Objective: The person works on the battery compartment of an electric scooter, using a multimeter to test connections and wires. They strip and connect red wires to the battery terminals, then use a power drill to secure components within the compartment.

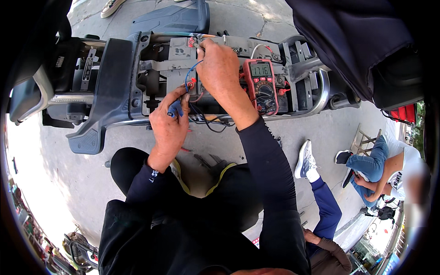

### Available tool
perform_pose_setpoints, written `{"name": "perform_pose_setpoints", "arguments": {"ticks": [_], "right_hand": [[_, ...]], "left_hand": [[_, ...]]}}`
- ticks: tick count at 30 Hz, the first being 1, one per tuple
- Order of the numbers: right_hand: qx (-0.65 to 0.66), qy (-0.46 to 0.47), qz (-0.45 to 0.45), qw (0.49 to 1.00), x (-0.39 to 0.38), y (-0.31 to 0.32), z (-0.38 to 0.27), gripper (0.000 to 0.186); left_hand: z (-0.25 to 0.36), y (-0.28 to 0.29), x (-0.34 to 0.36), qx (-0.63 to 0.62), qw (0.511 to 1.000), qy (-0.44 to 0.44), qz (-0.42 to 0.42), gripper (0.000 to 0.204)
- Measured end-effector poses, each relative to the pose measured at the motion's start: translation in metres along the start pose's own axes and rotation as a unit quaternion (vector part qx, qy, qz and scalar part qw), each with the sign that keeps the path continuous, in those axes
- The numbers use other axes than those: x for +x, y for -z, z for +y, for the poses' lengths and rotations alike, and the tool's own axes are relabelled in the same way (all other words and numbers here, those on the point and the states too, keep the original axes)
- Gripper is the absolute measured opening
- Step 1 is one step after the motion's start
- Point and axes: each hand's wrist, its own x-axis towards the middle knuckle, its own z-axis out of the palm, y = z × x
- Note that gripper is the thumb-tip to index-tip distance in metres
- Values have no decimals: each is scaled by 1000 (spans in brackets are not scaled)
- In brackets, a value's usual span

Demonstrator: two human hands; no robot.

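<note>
A scooter frame [121, 82] lies open across the upper view, exposing grey batteries [176, 52]. My left hand [167, 128] grips a blue tool [175, 108], possibly a clip or probe, at a lower battery terminal [192, 83] with red parts. A thin blue wire [188, 69] rises from there toward my right hand [219, 73], whose fingers close on a dark probe-like object [198, 46] at an upper red terminal; its tip is too small to make out. A red-cased multimeter [261, 87] with a lit display rests on the batteries beside my right hand, dark leads trailing from it.
A dark seat [348, 32] overhangs the upper right. A grey plastic panel [169, 23] lies on the concrete ground [82, 178] beyond the frame. Two people sit at the lower right, one in jeans [373, 160], one in navy trousers [323, 206]. Another vehicle [78, 247] stands lower left.
</note>
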Motion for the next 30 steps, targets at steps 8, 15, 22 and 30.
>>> {"name": "perform_pose_setpoints", "arguments": {"ticks": [8,15,22,30], "right_hand": [[-8,-14,-7,1000,0,-1,-2,12],[-10,-16,-5,1000,0,-2,-4,12],[-11,-2,0,1000,0,0,-5,13],[-22,13,9,1000,0,-3,-4,15]], "left_hand": [[-6,-2,-2,30,999,-33,-4,16],[-4,-1,-1,31,999,-31,-2,15],[-1,-2,-1,2,1000,-3,-3,14],[-1,-2,-3,-1,1000,3,-6,16]]}}
